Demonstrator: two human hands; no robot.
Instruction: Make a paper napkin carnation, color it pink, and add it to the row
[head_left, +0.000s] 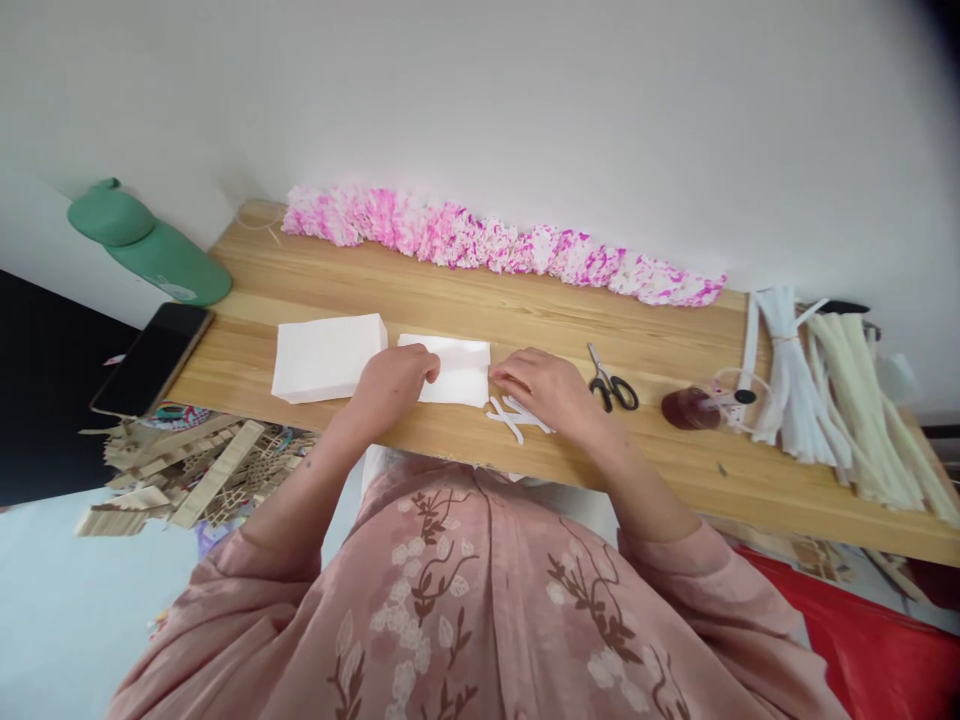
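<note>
A small white sheet of tissue paper [463, 385] lies flat on the wooden table, with a raised fold along its far part. My left hand [397, 382] is closed at its left side, fingers curled onto the paper. At the right edge, my right hand [546, 388] has its fingers pressed together on the sheet; their tips are partly hidden. Beside my left hand sits a thick stack of white tissue paper [328, 355]. Several short white fuzzy strips [507, 418] lie crossed under and near my right hand. Black-handled scissors [611, 382] rest to the right of it.
A row of pink and white ruffled paper flowers [495, 245] runs along the wall. At left are a green bottle [161, 250] and a phone [154, 358]. At right stand a jar of dark red liquid [688, 408] and bundles of white [787, 380] and cream strips [862, 410].
</note>
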